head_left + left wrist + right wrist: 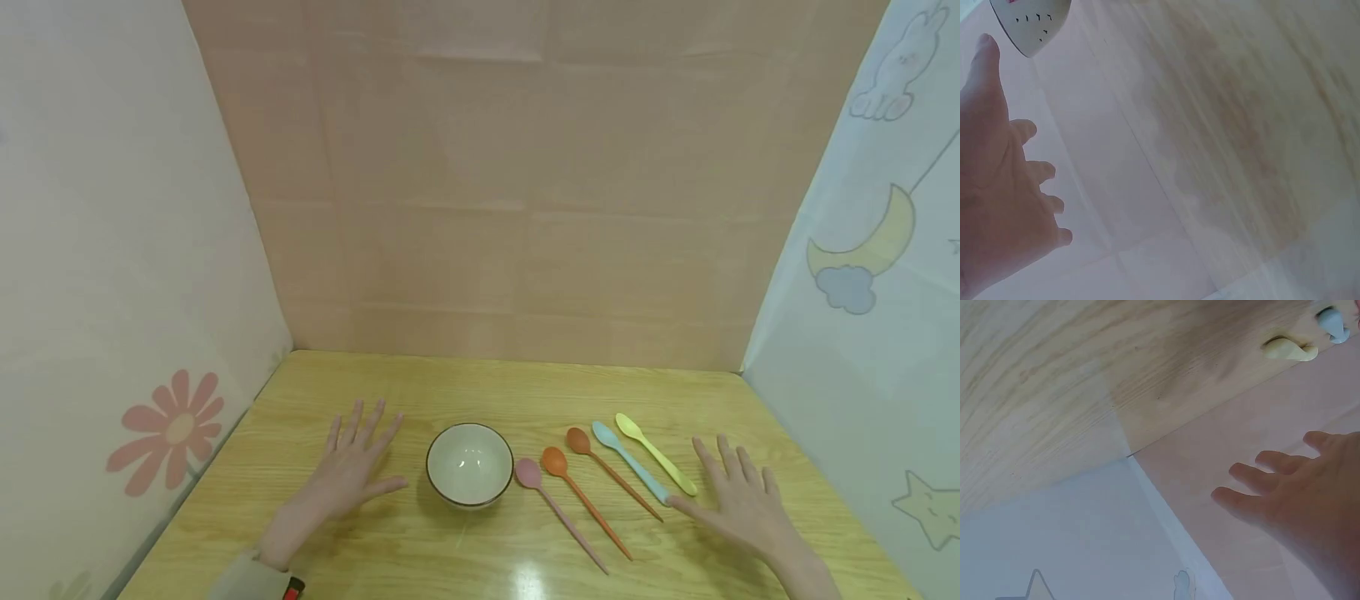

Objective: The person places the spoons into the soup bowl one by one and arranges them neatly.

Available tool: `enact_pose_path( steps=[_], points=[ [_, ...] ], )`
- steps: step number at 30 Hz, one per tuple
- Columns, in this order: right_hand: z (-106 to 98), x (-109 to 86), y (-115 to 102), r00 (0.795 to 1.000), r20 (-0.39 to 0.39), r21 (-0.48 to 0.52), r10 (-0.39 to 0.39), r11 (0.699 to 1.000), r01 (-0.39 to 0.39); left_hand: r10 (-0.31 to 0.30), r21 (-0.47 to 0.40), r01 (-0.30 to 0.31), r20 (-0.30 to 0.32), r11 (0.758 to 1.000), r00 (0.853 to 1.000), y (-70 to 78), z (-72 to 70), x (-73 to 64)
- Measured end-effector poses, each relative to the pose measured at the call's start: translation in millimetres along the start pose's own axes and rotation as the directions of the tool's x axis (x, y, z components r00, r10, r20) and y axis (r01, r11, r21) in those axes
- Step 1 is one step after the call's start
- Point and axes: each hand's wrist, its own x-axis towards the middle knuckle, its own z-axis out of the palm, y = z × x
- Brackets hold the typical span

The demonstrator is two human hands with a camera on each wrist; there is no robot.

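While both hands are spread, fingers and thumbs apart and holding nothing, the likeliest trouble sits at the right thumb. The tip of the right hand (742, 508) meets the handle end of the blue spoon (632, 463) in the head view; whether it truly touches, I cannot tell. If that thumb sweeps inward, it could swing the blue spoon into the brown spoon (615, 476), farther left of the hand. The yellow spoon (658, 454), just beyond the same thumb, could also be knocked, since its handle end lies close to the blue one.

Between the hands, nearer the left hand (348, 475), stands the bowl (470, 462), upright, right of the left thumb and apart from it. A careless push from that thumb could slide the bowl, probably smooth underneath, against the pink spoon (558, 512), whose head is right at the rim on the side away from the left hand. The orange spoon (588, 504) lies next in line toward the right hand, so a shove might carry on to it. Slim handles could also roll or slip under a hasty pinch.
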Motion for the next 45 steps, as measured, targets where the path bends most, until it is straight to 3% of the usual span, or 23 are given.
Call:
enact_pose_path(
  steps=[7, 26, 32, 40, 45],
  points=[
    [1.5, 4.4, -0.1, 0.999, -0.013, -0.044, -0.035, 0.998, 0.034, 0.007, 0.017, -0.008, 0.010, 1.000, 1.000, -0.6, 5.0, 1.9],
    [3.1, 10.5, -5.4, 0.998, 0.002, 0.014, -0.068, 0.998, 0.068, 0.116, 0.007, -0.116, -0.026, 0.993, 0.993, 8.8, 8.4, 8.0],
    [3.2, 13.1, -5.2, 0.997, 0.013, 0.057, -0.079, 0.995, 0.078, 0.117, -0.006, -0.117, -0.001, 0.993, 0.993, 11.3, 8.9, 9.7],
    [6.5, 13.9, -2.6, 0.989, -0.046, 0.130, -0.144, 0.980, 0.149, 0.139, -0.014, -0.139, 0.008, 0.990, 0.990, 15.7, 10.1, 10.6],
    [7.0, 13.6, -1.3, 0.993, -0.025, 0.179, -0.118, 0.976, 0.120, 0.142, -0.024, -0.142, 0.027, 0.990, 0.989, 17.5, 11.7, 11.3]
  ],
)
